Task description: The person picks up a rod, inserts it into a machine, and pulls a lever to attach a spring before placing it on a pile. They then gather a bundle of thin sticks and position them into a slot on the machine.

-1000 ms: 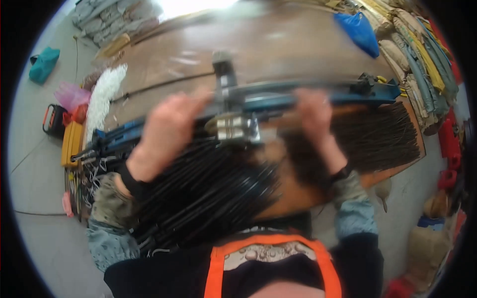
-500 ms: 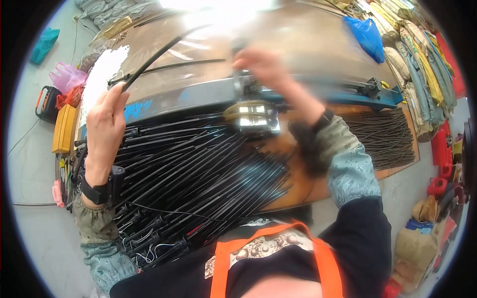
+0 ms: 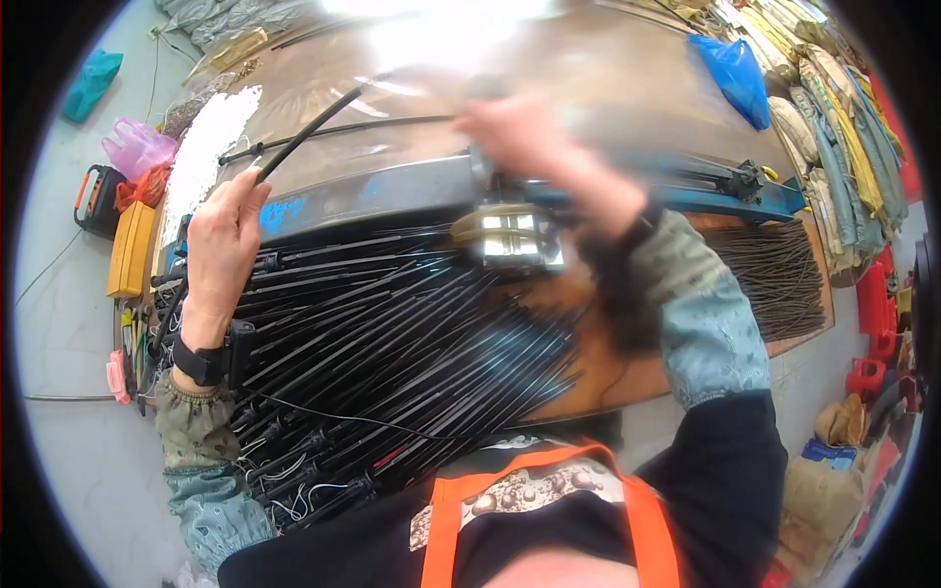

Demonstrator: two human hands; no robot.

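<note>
My left hand (image 3: 223, 230) is closed around the lower end of a thick black rod (image 3: 312, 129), which slants up and to the right over the table. My right hand (image 3: 520, 137) is smeared by motion above the blue metal rail (image 3: 686, 196). Whether its fingers hold anything does not show. Just below the right hand sits a shiny, boxy piece (image 3: 512, 240) with bright reflections. Another thin black rod (image 3: 368, 126) lies across the table behind the held one. Many black rods (image 3: 372, 338), some with white cords at their lower ends, are heaped below my hands.
A brown tabletop (image 3: 578, 59) stretches beyond the rail. At the right lies a bundle of thin dark rods (image 3: 769, 274). A blue plastic bag (image 3: 733, 78) rests at the far right, beside stacked sacks (image 3: 833, 147). A yellow box (image 3: 130, 250) stands at the left edge.
The rod in my left hand sits lower, with less of its upper end showing. My left hand has shifted slightly right in the picture. My right hand stays blurred over the rail.
</note>
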